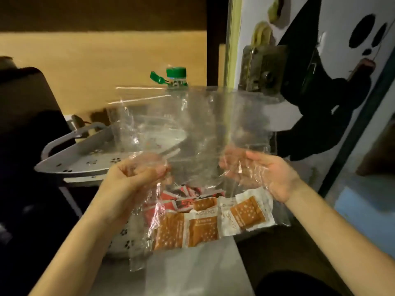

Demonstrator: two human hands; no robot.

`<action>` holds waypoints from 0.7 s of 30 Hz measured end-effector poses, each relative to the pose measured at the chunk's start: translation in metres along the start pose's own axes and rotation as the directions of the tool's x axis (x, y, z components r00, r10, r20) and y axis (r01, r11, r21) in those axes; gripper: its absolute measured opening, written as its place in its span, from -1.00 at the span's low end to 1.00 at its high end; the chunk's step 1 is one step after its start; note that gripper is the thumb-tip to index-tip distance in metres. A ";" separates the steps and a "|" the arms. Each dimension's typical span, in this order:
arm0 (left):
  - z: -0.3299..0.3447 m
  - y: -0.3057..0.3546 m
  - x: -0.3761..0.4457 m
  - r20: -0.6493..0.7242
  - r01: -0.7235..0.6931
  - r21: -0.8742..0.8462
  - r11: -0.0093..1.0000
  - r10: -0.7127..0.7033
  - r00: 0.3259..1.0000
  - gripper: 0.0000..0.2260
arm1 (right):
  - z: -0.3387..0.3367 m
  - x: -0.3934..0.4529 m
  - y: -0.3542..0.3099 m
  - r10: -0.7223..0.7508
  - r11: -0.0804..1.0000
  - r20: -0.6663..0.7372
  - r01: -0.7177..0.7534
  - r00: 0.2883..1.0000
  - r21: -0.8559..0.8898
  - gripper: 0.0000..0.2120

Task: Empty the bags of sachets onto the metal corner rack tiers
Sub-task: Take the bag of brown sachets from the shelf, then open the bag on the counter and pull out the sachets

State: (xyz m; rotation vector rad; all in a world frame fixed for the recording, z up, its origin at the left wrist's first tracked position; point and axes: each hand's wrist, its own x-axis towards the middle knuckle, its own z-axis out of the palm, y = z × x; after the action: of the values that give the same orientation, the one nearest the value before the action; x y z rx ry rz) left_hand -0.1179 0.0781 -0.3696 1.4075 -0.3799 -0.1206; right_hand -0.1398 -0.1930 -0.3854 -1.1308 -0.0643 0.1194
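A clear plastic bag (pixel 192 129) is held up between my two hands over the metal corner rack. My left hand (pixel 136 174) grips the bag's left lower part with curled fingers. My right hand (pixel 265 174) holds the right side, fingers curled into the plastic. Orange-and-white sachets (pixel 205 225) lie at the bag's lower end, over the rack's lower tier (pixel 126 242). Red sachets (pixel 177 197) lie behind them on that tier. The upper tier (pixel 89 159) of the white perforated rack sits to the left, behind the bag.
A green-capped bottle (pixel 176 79) stands behind the bag. A dark object (pixel 27 129) fills the left side. A wall with a black-and-white panda figure (pixel 333 82) is on the right. A pale flat sheet (pixel 196 272) lies below the sachets.
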 end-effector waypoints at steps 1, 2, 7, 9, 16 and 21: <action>-0.002 -0.011 -0.009 -0.007 0.035 -0.015 0.999 -0.035 0.999 -0.51 | -0.004 -0.003 0.014 0.035 0.999 -0.027 -0.035 0.999 0.006 -0.67; -0.003 -0.023 -0.019 -0.025 0.077 -0.038 0.996 -0.078 0.997 -0.50 | -0.007 -0.006 0.029 0.077 0.997 -0.051 -0.076 0.996 0.016 -0.67; -0.022 -0.083 -0.067 -0.121 0.305 -0.027 0.952 -0.306 0.944 -0.45 | -0.015 -0.025 0.103 0.283 0.959 -0.147 -0.279 0.948 0.049 -0.59; -0.030 -0.103 -0.084 -0.136 0.386 -0.005 0.922 -0.383 0.914 -0.53 | -0.017 -0.033 0.132 0.337 0.941 -0.171 -0.327 0.926 0.089 -0.61; -0.069 -0.154 -0.124 -0.189 0.592 0.036 0.805 -0.576 0.795 -0.81 | -0.017 -0.053 0.213 0.581 0.809 -0.081 -0.563 0.810 0.170 -0.73; -0.079 -0.178 -0.130 -0.283 0.636 -0.011 0.772 -0.612 0.738 -0.84 | -0.031 -0.051 0.240 0.664 0.747 -0.074 -0.661 0.744 0.069 -0.70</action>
State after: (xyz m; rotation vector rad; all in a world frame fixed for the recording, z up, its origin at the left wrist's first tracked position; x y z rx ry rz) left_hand -0.1880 0.1621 -0.5768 1.5692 0.3446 -0.4624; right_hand -0.2023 -0.1270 -0.6151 -1.0749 0.4372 0.7072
